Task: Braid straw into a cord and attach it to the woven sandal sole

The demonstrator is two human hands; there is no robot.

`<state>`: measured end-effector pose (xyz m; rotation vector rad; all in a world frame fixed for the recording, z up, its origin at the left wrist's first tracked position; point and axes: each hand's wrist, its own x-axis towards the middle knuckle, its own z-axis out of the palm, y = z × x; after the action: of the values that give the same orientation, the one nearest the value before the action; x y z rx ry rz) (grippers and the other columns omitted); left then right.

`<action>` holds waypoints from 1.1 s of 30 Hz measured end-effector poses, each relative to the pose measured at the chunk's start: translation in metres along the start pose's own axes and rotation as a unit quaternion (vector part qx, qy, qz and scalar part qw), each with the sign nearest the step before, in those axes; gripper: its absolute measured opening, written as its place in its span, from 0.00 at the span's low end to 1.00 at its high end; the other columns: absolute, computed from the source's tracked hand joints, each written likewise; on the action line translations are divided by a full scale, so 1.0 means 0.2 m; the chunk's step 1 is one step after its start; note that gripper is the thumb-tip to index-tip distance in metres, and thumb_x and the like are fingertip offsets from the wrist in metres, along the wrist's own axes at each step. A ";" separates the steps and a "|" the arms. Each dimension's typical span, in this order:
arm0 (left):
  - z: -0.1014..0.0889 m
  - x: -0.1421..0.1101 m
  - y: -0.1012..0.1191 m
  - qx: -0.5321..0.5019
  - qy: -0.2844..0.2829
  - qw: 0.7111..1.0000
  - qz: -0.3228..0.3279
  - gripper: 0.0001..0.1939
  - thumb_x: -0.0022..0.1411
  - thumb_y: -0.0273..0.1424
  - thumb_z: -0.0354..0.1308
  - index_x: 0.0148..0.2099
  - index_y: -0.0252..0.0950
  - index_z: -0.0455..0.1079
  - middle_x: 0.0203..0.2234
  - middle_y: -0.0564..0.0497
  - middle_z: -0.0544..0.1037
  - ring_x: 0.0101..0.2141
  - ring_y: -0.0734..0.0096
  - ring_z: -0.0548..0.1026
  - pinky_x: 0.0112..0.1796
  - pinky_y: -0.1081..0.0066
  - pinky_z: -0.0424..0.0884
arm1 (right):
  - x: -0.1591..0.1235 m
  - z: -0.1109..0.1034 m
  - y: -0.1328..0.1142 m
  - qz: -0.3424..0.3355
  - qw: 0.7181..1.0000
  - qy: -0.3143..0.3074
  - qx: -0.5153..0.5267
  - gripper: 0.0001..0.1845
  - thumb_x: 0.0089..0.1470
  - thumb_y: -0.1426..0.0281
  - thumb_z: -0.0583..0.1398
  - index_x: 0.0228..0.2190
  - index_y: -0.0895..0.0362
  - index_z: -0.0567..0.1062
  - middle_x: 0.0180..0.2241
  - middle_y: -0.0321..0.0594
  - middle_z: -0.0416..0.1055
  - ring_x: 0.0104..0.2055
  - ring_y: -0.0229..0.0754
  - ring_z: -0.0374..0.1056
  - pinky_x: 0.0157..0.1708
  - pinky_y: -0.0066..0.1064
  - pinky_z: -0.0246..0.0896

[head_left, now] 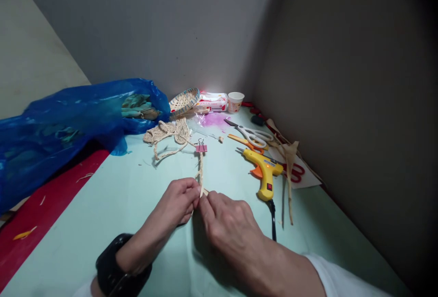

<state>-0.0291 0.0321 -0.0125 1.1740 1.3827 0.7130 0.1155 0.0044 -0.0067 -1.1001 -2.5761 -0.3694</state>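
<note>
A pale plaited braid (201, 164) runs toward me from a pink binder clip (201, 148) on the table. At its near end my left hand (183, 200) pinches the strands between thumb and fingers. Close against it on the right, my right hand (227, 217) also grips the strands, its fingertips almost touching the left ones. The strand ends below the fingers are mostly hidden by the hands. Beyond the clip, more finished braid (167, 132) lies in a loose coil and joins the clipped piece.
Right of the hands lie a yellow glue gun (265, 169) with its black cord, white-handled scissors (251, 135), an orange cutter (244, 142) and dried strips (290, 164). A blue plastic bag (78, 114) fills the left. Behind stand a woven basket (185, 101), a tissue pack (214, 101) and a paper cup (236, 103).
</note>
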 end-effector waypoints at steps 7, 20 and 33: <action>-0.03 -0.01 0.00 -0.183 -0.109 0.977 0.010 0.12 0.61 0.31 0.52 0.25 0.36 0.59 0.15 0.62 0.55 0.16 0.82 0.47 0.17 0.77 0.46 | -0.01 0.05 -0.03 -0.036 0.998 0.061 -0.005 0.13 0.47 0.84 0.54 0.36 0.66 0.72 0.25 0.42 0.68 0.24 0.45 0.65 0.16 0.33 0.54; -0.03 -0.01 0.03 -0.100 -0.069 0.992 0.029 0.11 0.57 0.34 0.56 0.28 0.37 0.59 0.16 0.63 0.55 0.16 0.83 0.49 0.17 0.77 0.45 | 0.11 -0.02 0.17 0.179 0.909 -0.060 0.373 0.12 0.61 0.67 0.51 0.36 0.58 0.72 0.31 0.41 0.71 0.34 0.41 0.65 0.33 0.31 0.55; -0.01 -0.08 0.08 0.264 0.087 0.951 0.134 0.13 0.58 0.29 0.51 0.22 0.38 0.62 0.17 0.55 0.65 0.23 0.69 0.61 0.28 0.69 0.50 | 0.12 0.11 0.18 0.238 0.762 -0.100 0.594 0.18 0.56 0.65 0.52 0.18 0.56 0.58 0.19 0.30 0.46 0.24 0.34 0.42 0.23 0.29 0.38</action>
<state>-0.0299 0.0239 0.0079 1.7808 1.6384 0.6650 0.1226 0.0527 -0.0142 -1.1387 -1.8326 1.3669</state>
